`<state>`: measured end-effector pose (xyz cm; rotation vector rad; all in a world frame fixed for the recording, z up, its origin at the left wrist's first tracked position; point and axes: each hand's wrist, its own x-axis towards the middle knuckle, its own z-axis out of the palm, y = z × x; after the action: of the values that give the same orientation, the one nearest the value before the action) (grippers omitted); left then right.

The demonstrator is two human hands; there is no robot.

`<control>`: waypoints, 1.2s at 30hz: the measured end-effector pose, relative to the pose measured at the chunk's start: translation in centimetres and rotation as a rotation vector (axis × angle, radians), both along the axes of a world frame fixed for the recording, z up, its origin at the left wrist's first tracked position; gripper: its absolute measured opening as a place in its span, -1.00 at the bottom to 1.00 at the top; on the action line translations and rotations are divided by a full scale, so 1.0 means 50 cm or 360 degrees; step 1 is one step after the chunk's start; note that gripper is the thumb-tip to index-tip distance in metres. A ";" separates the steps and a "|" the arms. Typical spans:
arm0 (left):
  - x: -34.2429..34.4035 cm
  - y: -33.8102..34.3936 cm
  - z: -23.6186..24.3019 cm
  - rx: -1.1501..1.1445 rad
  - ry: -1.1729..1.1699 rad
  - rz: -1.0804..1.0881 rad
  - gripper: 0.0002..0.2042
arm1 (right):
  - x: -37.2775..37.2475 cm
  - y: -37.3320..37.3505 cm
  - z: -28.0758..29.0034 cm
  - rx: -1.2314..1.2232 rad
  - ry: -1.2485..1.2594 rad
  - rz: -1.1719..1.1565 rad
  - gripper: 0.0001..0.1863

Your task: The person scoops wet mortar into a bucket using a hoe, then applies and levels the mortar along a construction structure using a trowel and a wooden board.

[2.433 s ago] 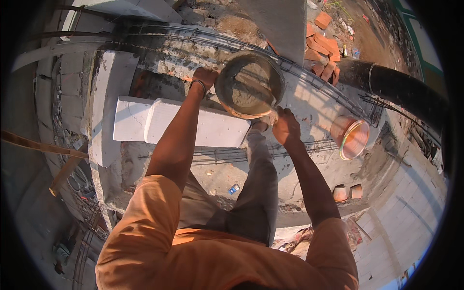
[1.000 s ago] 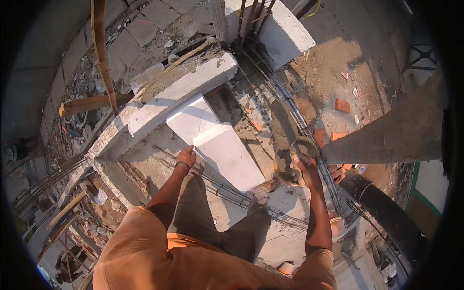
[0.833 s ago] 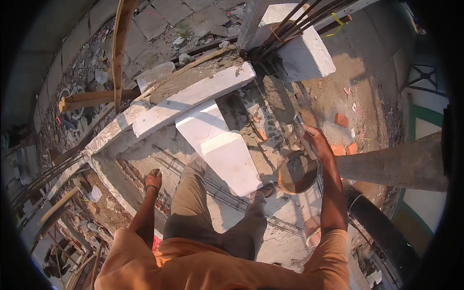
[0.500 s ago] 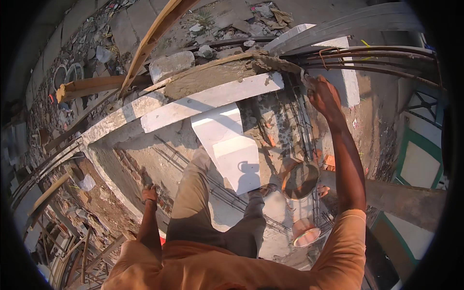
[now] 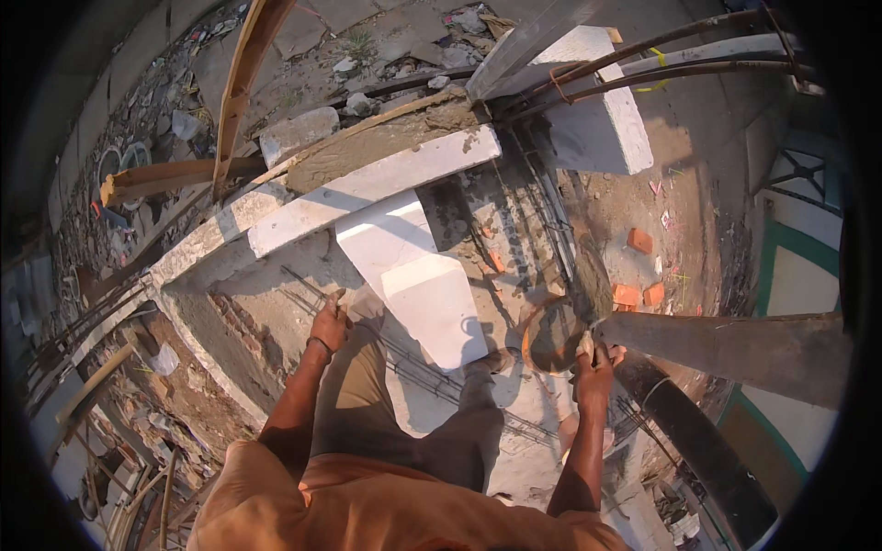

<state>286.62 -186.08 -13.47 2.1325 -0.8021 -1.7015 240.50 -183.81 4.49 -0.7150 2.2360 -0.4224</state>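
Observation:
My right hand (image 5: 593, 369) is closed round the handle of a trowel; its mortar-coated blade (image 5: 591, 275) points away from me, beside the right rim of a round pan (image 5: 527, 342). Grey mortar (image 5: 557, 332) lies inside that pan. Over my left thigh is my left hand (image 5: 329, 323), seemingly empty, its fingers loosely apart. Ahead, wet mortar (image 5: 377, 147) covers the top of a wall between a thin wooden strip (image 5: 358, 122) and a long white block (image 5: 377, 188). More white blocks (image 5: 427, 285) stand between that one and my feet.
Steel rods (image 5: 643, 78) and a grey plank (image 5: 528, 50) jut out at the upper right. A wide board (image 5: 726, 354) crosses at right, above a dark tube-like shape (image 5: 707, 450) I cannot identify. Orange bricks (image 5: 640, 241) lie nearby. Timber (image 5: 241, 92) slants across the rubble at left.
My right hand has come back from the far right end of the wall to beside the mortar pan, bringing the trowel. My left hand has risen from the left-side ledge to over my thigh.

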 end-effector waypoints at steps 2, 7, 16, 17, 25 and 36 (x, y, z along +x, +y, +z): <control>-0.070 0.004 -0.014 -0.0284 -0.0308 -0.0474 -0.70 | -0.070 0.168 -0.054 0.0014 -0.0062 -0.0185 -0.63; -0.334 -0.008 0.006 -0.0244 -0.0161 -0.1129 -0.57 | -0.145 0.288 -0.182 0.0633 -0.0401 -0.0355 -0.68; -0.758 0.083 -0.192 -0.0501 -0.0329 -0.1191 -0.69 | -0.272 0.364 -0.341 0.0242 0.0800 0.1303 -0.80; -0.767 0.077 -0.191 -0.0486 -0.0324 -0.1240 -0.69 | -0.279 0.350 -0.290 0.0219 0.0621 0.0886 -0.79; -0.813 0.065 -0.202 -0.0237 0.0466 -0.0738 -0.86 | -0.338 0.330 -0.402 0.0466 0.0329 0.0742 -0.68; -0.840 0.125 -0.125 -0.0227 0.0600 -0.0726 -0.82 | -0.332 0.387 -0.444 0.0421 -0.0072 0.0911 -0.65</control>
<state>244.64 -179.83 -19.69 1.5401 -1.3105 -2.1009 223.89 -164.46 -17.70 -1.1314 1.8837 0.1348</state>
